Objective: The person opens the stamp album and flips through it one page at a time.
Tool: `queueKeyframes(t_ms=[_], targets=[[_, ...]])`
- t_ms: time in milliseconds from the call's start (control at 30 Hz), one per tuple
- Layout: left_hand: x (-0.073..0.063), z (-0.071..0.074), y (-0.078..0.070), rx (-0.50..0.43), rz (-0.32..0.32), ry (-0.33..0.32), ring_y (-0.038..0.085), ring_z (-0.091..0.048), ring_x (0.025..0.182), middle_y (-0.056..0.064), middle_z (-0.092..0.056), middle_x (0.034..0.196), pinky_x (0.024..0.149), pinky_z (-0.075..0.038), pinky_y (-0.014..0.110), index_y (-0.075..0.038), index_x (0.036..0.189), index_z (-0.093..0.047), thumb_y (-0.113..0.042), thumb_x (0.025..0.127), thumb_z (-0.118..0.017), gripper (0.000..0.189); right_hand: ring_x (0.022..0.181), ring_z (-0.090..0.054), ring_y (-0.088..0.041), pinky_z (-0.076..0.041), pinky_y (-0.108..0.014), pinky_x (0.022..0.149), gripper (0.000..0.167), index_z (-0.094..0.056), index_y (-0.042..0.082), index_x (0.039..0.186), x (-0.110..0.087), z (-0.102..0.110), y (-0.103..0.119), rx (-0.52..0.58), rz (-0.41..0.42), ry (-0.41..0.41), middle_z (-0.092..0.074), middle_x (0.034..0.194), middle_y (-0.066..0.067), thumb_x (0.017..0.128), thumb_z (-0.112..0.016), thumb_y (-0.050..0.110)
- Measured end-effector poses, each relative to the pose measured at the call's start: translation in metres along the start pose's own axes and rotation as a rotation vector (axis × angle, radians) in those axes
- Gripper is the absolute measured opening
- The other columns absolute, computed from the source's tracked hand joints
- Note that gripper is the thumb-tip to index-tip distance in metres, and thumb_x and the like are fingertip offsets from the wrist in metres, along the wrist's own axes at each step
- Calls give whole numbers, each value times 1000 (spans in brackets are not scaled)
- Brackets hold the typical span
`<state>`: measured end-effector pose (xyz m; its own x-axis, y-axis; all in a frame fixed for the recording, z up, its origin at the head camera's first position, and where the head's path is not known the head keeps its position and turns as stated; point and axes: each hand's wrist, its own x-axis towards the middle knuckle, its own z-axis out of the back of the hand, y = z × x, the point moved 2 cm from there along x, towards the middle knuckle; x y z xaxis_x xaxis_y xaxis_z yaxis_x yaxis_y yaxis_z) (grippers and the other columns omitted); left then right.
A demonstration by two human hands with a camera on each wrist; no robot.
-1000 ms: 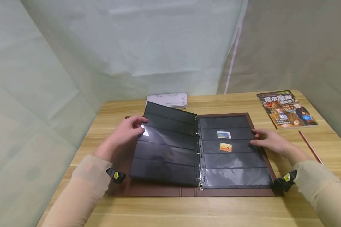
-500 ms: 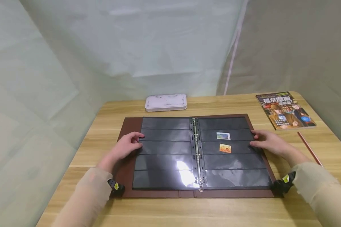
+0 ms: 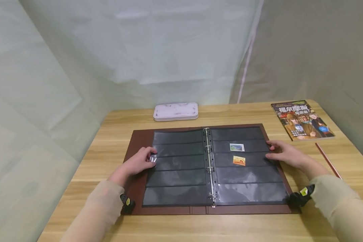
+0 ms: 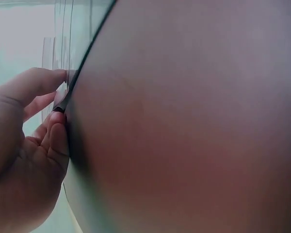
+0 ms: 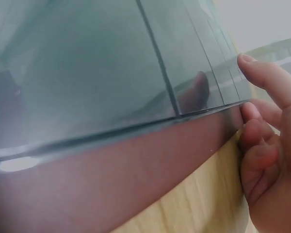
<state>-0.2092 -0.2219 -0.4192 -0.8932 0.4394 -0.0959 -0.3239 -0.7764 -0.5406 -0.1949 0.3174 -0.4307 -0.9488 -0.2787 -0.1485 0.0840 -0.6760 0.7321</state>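
Note:
A brown ring-bound stamp album (image 3: 136, 198) lies spread on the table, its black pocket pages on either side of metal rings (image 3: 209, 164). At the outer edge of the left page (image 3: 176, 178), my left hand (image 3: 137, 162) pinches the sheet; the left wrist view has thumb and fingertips (image 4: 58, 133) on opposite faces of it. My right hand (image 3: 290, 156) is at the right page's (image 3: 248, 174) outer edge. Its thumb (image 5: 262, 73) stands out over the page, while the other fingers are bent beside the edge. Two stamps, one blue-green (image 3: 237, 147) and one orange (image 3: 239, 160), sit in the right page's pockets.
A pale tin case (image 3: 175, 111) lies behind the album at the table's back edge. To the right are an illustrated book (image 3: 302, 121) and a thin red stick (image 3: 328, 160). Pale sheeting (image 3: 181, 57) hangs behind the wooden table (image 3: 106, 144).
The raised left page came down onto the left side with my left hand. Since then that hand has shifted slightly inward at its edge. My right hand has stayed by the right page.

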Motion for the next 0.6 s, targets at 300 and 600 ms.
queueKeyframes(t_ms=[300, 600], targets=[[-5, 0, 0, -75, 72, 29, 22, -41, 87, 11, -37, 101, 74, -38, 35, -6, 121, -54, -14, 87, -66, 37, 103, -49, -30, -42, -33, 79, 69, -32, -6, 141, -3, -3, -4, 30, 10, -9, -49, 115, -19, 90, -63, 29], [0, 4, 0, -91, 81, 16, 22, -43, 88, 11, -43, 102, 77, -39, 36, -4, 120, -56, -14, 85, -68, 38, 104, -52, -37, -40, -44, 83, 69, -33, -3, 142, -6, -1, -4, -5, 4, -70, -51, 116, -24, 90, -63, 31]])
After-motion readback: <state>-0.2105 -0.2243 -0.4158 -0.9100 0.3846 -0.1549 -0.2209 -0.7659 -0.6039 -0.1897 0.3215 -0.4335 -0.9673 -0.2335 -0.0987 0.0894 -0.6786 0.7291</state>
